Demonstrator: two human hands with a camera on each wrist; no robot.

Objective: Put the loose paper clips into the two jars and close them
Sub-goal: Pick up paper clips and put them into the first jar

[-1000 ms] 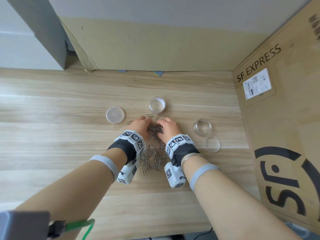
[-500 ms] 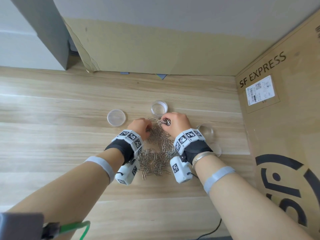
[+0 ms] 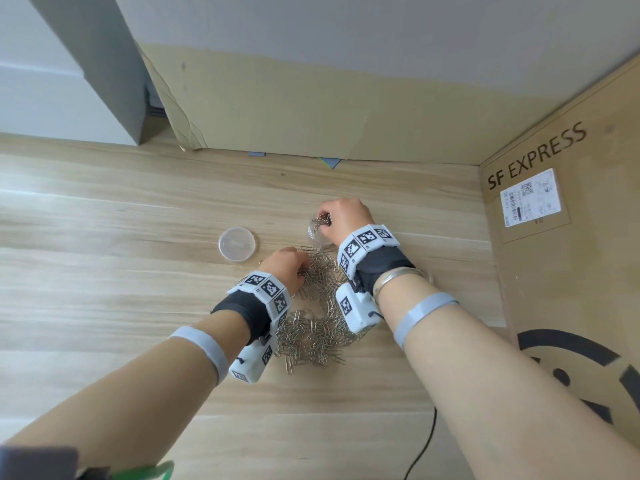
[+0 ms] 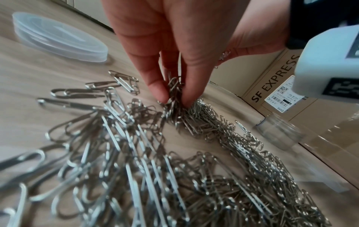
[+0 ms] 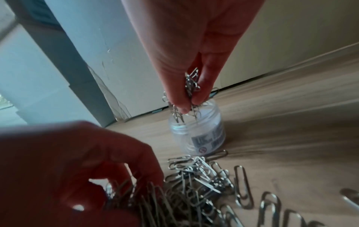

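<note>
The right hand pinches a small bunch of paper clips between thumb and fingertips right over the mouth of a clear plastic jar that stands open and upright on the desk, some clip ends already dipping past the rim; the left hand is down in the heap of loose paper clips, its thumb and fingers closed on another tuft. The main risk, as I judge it, lies at the jar: its mouth is narrow against the splayed bunch, so clips that hang outside the rim may fall onto the desk when the pinch lets go, and a clip hooked over the edge could tip the light, nearly empty jar. Clips also tangle, so the left hand's tuft may drag a chain of neighbours up and scatter them. A second jar stands to the right of the heap, largely hidden behind the right wrist in the head view, where a forearm could knock it. One lid lies flat to the left, apart from the clips; the other lid I cannot see.
</note>
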